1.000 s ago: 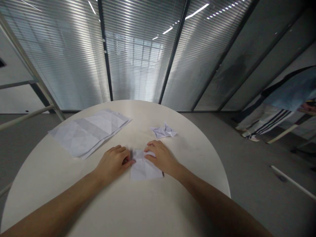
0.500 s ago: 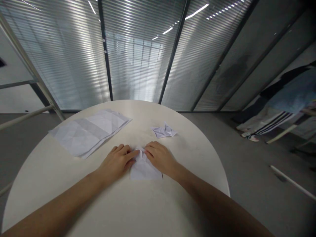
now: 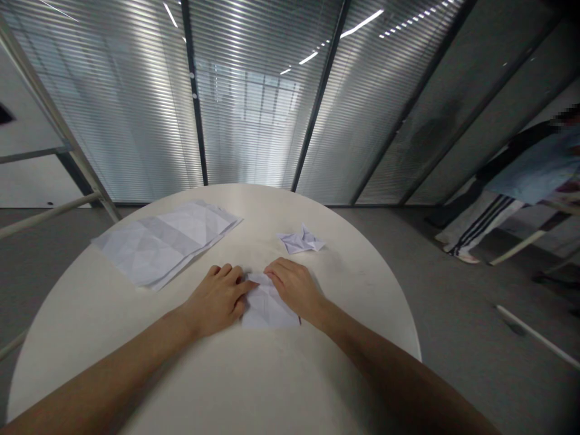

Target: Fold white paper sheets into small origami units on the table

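Paper [image 3: 267,308] is pinned, not gripped, by the flat left hand [image 3: 220,299] and right hand [image 3: 296,289], so a crooked crease could be set if nudged.

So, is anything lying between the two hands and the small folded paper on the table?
Nothing visible. The left hand and the right hand both rest directly on the small folded paper. The folded star and the sheet stack lie farther back, apart from them.
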`<action>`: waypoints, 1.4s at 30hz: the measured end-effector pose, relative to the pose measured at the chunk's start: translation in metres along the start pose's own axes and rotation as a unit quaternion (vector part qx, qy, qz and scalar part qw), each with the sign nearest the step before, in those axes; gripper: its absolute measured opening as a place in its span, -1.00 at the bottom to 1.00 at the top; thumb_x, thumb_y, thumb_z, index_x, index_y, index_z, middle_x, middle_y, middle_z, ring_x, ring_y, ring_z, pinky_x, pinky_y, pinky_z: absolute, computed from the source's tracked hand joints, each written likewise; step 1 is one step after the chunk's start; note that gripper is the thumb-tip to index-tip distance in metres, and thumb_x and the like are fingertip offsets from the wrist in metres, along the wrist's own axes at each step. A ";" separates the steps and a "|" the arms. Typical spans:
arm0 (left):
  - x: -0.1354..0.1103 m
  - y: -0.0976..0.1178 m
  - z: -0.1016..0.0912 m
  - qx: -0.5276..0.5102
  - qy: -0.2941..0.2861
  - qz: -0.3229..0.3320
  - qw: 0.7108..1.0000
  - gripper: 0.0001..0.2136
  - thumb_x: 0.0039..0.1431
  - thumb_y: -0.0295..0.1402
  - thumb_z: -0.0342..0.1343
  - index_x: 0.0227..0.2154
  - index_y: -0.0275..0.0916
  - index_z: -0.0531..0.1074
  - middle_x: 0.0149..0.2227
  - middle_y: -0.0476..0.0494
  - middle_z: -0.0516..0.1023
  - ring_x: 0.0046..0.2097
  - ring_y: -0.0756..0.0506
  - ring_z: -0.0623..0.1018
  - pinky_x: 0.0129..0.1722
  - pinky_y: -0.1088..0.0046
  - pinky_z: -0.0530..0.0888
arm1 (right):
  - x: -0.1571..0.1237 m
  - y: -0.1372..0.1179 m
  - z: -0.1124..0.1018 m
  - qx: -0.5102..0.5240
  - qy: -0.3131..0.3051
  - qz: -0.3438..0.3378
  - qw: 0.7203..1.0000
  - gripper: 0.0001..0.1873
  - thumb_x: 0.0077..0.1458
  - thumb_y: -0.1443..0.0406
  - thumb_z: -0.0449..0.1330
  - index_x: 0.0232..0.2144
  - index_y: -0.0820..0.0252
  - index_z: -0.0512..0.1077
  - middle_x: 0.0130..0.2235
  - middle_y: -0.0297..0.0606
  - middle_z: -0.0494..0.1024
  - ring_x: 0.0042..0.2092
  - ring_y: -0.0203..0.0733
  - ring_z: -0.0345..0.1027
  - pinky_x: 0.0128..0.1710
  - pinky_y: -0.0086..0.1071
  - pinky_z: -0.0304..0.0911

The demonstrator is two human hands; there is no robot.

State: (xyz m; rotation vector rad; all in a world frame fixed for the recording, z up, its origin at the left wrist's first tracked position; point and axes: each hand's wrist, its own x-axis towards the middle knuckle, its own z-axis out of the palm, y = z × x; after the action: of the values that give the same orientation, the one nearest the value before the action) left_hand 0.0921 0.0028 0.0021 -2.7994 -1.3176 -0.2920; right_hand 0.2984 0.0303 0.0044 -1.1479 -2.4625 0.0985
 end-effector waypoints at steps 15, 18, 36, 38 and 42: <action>0.004 0.008 -0.004 -0.007 0.012 0.029 0.999 -0.72 0.25 -0.23 -0.10 -0.09 -0.19 0.40 -0.27 -0.17 0.40 -0.19 -0.16 0.36 -0.18 0.24 0.21 | -0.002 -0.007 0.001 -0.187 -0.036 0.032 0.981 -0.83 0.21 0.36 -0.02 -0.31 0.17 0.38 -0.26 -0.19 0.49 -0.19 -0.15 0.33 -0.33 -0.36 0.19; 0.005 0.008 -0.001 0.000 0.023 0.001 1.000 -0.68 0.24 -0.12 -0.09 -0.12 -0.17 0.41 -0.27 -0.16 0.39 -0.19 -0.17 0.36 -0.19 0.24 0.20 | -0.002 -0.007 0.003 -0.189 -0.025 0.039 0.981 -0.82 0.23 0.35 -0.03 -0.31 0.16 0.37 -0.25 -0.21 0.49 -0.20 -0.16 0.34 -0.37 -0.36 0.17; 0.005 -0.001 0.005 -0.070 0.060 0.091 0.992 -0.79 0.24 -0.27 -0.03 -0.10 -0.18 0.33 0.03 -0.16 0.43 0.09 -0.14 0.34 0.03 0.25 0.23 | -0.013 -0.006 -0.024 -0.060 -0.136 -0.061 0.987 -0.81 0.09 0.31 0.12 -0.24 0.19 0.48 -0.10 -0.20 0.54 -0.06 -0.15 0.36 -0.03 -0.32 0.19; 0.004 -0.001 0.000 -0.080 0.035 0.105 0.991 -0.78 0.24 -0.24 -0.04 -0.11 -0.19 0.35 -0.01 -0.17 0.45 0.06 -0.14 0.37 0.04 0.26 0.23 | -0.015 -0.007 -0.026 -0.064 -0.136 -0.072 0.986 -0.74 0.10 0.20 0.15 -0.20 0.21 0.47 -0.06 -0.15 0.51 -0.03 -0.10 0.35 0.00 -0.27 0.18; 0.002 0.003 -0.011 -0.087 0.022 0.105 0.990 -0.70 0.20 -0.10 -0.02 -0.22 -0.22 0.40 -0.19 -0.20 0.48 -0.11 -0.15 0.43 -0.04 0.25 0.27 | -0.016 -0.006 -0.026 -0.091 -0.117 -0.075 0.986 -0.74 0.11 0.23 0.16 -0.14 0.14 0.46 -0.01 -0.14 0.47 0.04 -0.06 0.27 0.05 -0.17 0.11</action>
State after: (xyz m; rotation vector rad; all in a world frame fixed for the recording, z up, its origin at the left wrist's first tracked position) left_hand 0.0944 0.0014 0.0131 -3.0228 -1.0240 -0.4781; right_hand 0.3136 0.0113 0.0235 -1.0705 -2.8072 -0.0394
